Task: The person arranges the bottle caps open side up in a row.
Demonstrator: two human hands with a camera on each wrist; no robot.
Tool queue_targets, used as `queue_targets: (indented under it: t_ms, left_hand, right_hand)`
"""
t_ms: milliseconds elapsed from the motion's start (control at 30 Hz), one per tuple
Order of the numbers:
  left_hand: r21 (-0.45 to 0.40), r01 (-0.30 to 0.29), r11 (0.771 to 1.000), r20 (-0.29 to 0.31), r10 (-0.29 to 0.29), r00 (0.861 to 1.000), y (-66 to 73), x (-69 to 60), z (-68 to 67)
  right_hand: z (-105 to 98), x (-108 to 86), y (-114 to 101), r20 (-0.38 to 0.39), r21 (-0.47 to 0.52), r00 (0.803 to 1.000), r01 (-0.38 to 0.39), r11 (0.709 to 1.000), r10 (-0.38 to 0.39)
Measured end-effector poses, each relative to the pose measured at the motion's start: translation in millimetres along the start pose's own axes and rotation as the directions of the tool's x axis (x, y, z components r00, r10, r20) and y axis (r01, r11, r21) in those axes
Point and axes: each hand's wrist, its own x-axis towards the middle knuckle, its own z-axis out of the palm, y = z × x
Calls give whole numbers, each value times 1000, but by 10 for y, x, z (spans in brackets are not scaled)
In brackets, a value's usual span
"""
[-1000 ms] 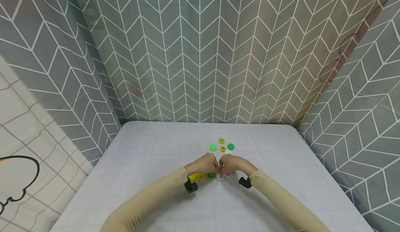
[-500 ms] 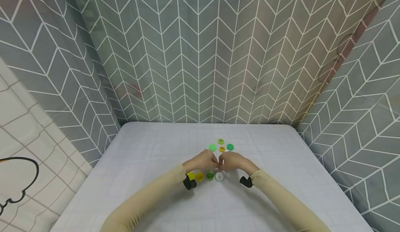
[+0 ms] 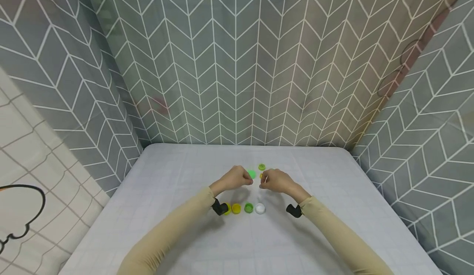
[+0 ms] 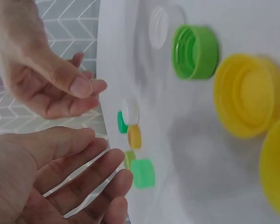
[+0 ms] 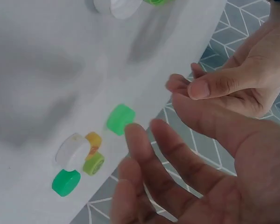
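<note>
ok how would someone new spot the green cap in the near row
On the white table, go to the nearer row of caps, seen below the hands in the head view. The green cap sits between a white cap and a yellow cap. It is that row's only green one.

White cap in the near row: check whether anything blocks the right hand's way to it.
Nothing visible does: only bare tabletop shows between the right hand and the white cap; the green cap sits beside it, off that line.
</note>
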Motion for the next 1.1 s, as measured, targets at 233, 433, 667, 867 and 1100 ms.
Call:
queue_targets:
  t_ms: [233,433,667,867,1100]
  left_hand:
    - [-20,50,999,-63,-51,997,-109,5,-101]
    - [-56,57,997,-103,-62,993,-208,27,-147]
    - [-79,34,996,-136,-44,990,-200,61,-246]
    - [-82,22,996,-131,-33,991,-164,132,-276]
    - [-38,47,998,-129,-52,990,-201,268,-239]
  right_hand:
    - [-10,60,45,-113,22,993,-20,1000,22]
    - [-18,120,98,-169,37,985,-22,999,28]
    - [-60,184,132,-199,65,979,-20,998,32]
    - [-68,274,129,-191,89,980,-31,996,48]
    - [35,417,97,-141,78,989,-38,996,49]
